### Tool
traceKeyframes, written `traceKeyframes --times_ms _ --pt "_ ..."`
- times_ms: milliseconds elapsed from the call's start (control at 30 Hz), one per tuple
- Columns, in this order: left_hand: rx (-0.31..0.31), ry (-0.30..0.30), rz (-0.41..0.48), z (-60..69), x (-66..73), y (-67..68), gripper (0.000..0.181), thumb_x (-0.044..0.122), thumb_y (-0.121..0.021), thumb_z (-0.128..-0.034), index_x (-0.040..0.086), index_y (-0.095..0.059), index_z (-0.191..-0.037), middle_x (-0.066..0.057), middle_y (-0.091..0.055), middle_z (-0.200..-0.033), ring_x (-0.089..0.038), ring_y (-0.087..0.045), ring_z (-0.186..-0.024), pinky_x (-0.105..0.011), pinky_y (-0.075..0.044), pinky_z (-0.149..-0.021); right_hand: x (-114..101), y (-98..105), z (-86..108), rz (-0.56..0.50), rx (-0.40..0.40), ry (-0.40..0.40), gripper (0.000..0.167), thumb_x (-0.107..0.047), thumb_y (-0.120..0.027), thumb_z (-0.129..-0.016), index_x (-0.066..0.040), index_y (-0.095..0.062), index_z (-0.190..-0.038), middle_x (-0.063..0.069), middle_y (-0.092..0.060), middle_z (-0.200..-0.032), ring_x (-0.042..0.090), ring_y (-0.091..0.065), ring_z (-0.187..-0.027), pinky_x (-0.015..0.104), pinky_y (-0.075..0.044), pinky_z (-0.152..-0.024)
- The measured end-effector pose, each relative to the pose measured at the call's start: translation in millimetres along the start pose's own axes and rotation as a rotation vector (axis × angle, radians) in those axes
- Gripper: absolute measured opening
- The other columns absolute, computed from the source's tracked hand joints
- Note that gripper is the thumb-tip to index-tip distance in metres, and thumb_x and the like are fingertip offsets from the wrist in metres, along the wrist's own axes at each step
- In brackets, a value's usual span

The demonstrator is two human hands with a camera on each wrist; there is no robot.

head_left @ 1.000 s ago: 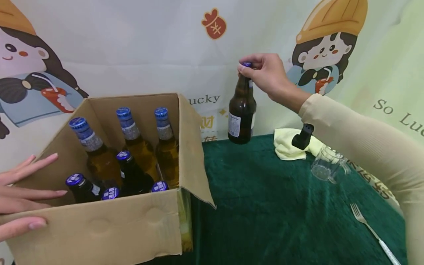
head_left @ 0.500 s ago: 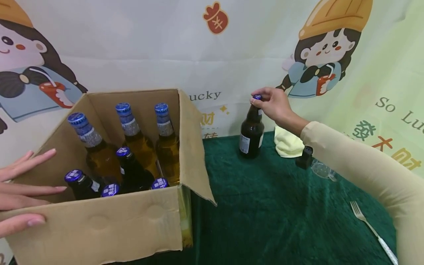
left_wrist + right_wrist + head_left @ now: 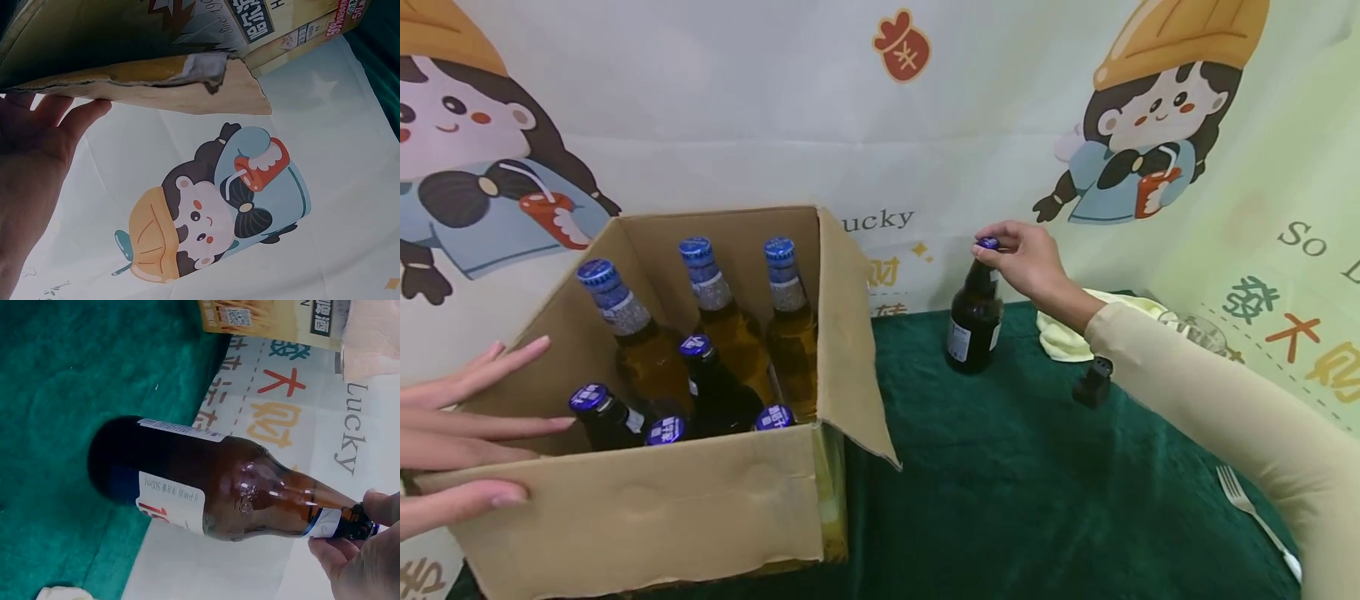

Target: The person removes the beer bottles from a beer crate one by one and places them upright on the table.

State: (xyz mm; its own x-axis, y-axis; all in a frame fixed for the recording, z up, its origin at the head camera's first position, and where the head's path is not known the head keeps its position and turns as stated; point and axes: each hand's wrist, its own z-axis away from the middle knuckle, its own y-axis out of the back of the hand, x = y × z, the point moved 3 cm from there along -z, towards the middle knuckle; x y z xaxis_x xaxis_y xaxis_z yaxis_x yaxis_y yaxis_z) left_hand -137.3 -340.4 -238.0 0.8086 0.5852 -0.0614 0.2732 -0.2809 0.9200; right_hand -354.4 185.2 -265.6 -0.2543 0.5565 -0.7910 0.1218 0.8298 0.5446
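Observation:
My right hand [image 3: 1026,265] pinches a brown beer bottle [image 3: 976,321] by its neck, just under the blue cap. Upright at the back of the green cloth, the bottle appears to rest on it. In the right wrist view, the beer bottle [image 3: 231,484] shows white labels, with thumb and fingers around its top. My left hand [image 3: 475,442] lies with straight fingers over the left edge of an open cardboard box [image 3: 647,517], thumb against its front. Inside stand several bottles, some tall with blue-foil necks [image 3: 707,283], others darker with blue caps [image 3: 591,398].
A pale yellow cloth [image 3: 1060,337] lies right of the bottle, and a glass mug [image 3: 1198,333] is partly hidden behind the right sleeve. A fork [image 3: 1255,517] lies at the right. One box flap [image 3: 857,358] sticks out toward the green tablecloth [image 3: 1000,492].
My right hand has lowered the beer bottle from the air, moving it slightly right onto the green cloth. The left hand has kept its place on the box.

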Motion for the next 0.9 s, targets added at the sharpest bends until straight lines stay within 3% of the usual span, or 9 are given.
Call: traceKeyframes --times_ms 167,333,433,567,700,900 --pt "0.035 -0.065 0.003 3.8 -2.0 0.2 0.023 0.052 -0.080 -0.0803 0.035 -0.081 -0.096 0.021 -0.068 -0.124 -0.031 -0.019 -0.158 -0.032 0.001 -0.131 2 -2 2.0 -0.073 -0.079 -0.042 0.037 -0.022 -0.066 -0.099 -0.002 -0.063 -0.130 0.019 -0.066 -0.133 0.033 -0.062 -0.128 0.048 -0.052 -0.106" --pt "0.005 -0.041 -0.012 4.7 -3.2 -1.5 0.026 0.047 -0.086 -0.0735 0.039 -0.080 -0.097 0.018 -0.070 -0.120 -0.027 -0.015 -0.159 -0.030 0.004 -0.130 1 4 1.5 -0.146 -0.218 -0.056 0.054 -0.033 -0.059 -0.103 -0.010 -0.047 -0.149 0.012 -0.050 -0.155 0.028 -0.045 -0.145 0.052 -0.037 -0.120" --pt "0.001 -0.014 0.014 2.6 -1.6 -1.8 0.031 0.039 -0.089 -0.0695 0.040 -0.080 -0.099 0.017 -0.071 -0.121 -0.029 -0.016 -0.159 -0.030 0.004 -0.130 -11 13 -0.1 -0.253 -0.311 0.028 0.065 -0.045 -0.044 -0.107 -0.016 -0.023 -0.162 0.007 -0.023 -0.169 0.025 -0.019 -0.158 0.053 -0.014 -0.130" --pt "0.017 0.031 0.034 0.3 2.2 -1.8 0.034 0.032 -0.091 -0.0666 0.040 -0.080 -0.097 0.015 -0.071 -0.120 -0.029 -0.018 -0.158 -0.028 0.001 -0.131 -39 22 0.2 -0.538 -0.403 0.167 0.075 -0.059 -0.031 -0.105 -0.020 -0.006 -0.164 0.004 -0.003 -0.173 0.023 0.002 -0.161 0.051 0.005 -0.130" --pt "0.016 0.072 0.024 -0.9 5.5 -2.0 0.037 0.027 -0.093 -0.0637 0.040 -0.079 -0.095 0.012 -0.073 -0.117 -0.028 -0.017 -0.159 -0.029 0.001 -0.131 -69 23 5.0 -0.780 -0.498 0.241 0.082 -0.069 -0.036 -0.099 -0.026 -0.013 -0.164 0.002 -0.008 -0.173 0.022 -0.005 -0.161 0.053 0.001 -0.130" --pt "0.013 0.069 0.014 -2.8 7.7 -2.1 0.034 0.027 -0.092 -0.0655 0.041 -0.079 -0.094 0.008 -0.076 -0.113 -0.029 -0.018 -0.158 -0.031 0.000 -0.132 -110 10 19.9 -0.959 -0.654 0.302 0.082 -0.070 -0.043 -0.097 -0.025 -0.023 -0.162 0.001 -0.023 -0.169 0.026 -0.019 -0.158 0.055 -0.014 -0.129"
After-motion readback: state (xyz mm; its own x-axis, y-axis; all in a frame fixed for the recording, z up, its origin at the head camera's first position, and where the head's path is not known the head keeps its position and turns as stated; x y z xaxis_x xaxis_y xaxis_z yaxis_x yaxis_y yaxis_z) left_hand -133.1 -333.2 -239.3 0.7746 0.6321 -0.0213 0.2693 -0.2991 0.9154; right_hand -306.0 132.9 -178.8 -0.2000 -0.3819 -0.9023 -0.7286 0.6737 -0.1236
